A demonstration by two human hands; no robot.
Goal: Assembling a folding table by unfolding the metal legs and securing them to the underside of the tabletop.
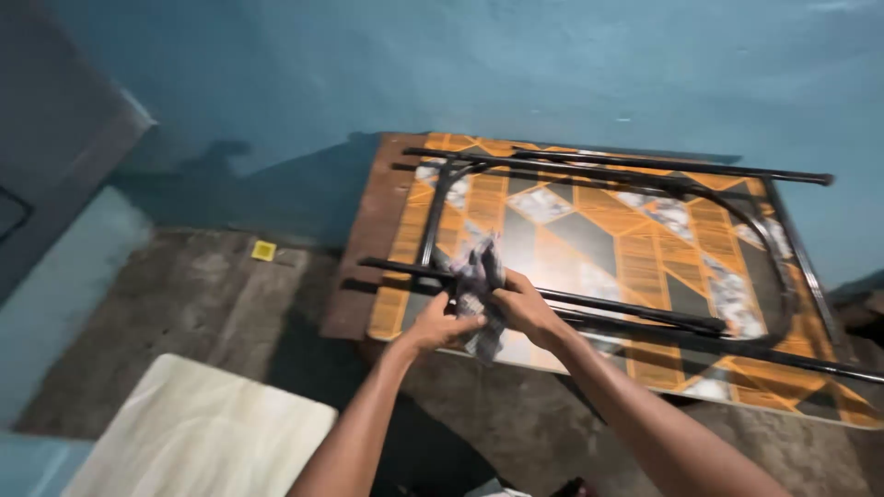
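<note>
A folding table (645, 248) leans against the blue wall, its orange, grey and black patterned top facing me. Its black metal legs (645, 317) are folded flat against it. A small checked grey cloth (479, 285) is bunched around the lower black leg bar near the table's left side. My left hand (440, 327) grips the cloth from below left. My right hand (525, 308) grips it from the right, pressed against the same bar. Both forearms reach up from the bottom of the view.
A pale marbled board (203, 433) lies on the rough concrete floor (230, 294) at lower left. A small yellow object (264, 250) sits on the floor by the wall. A grey ledge (55, 276) runs along the left.
</note>
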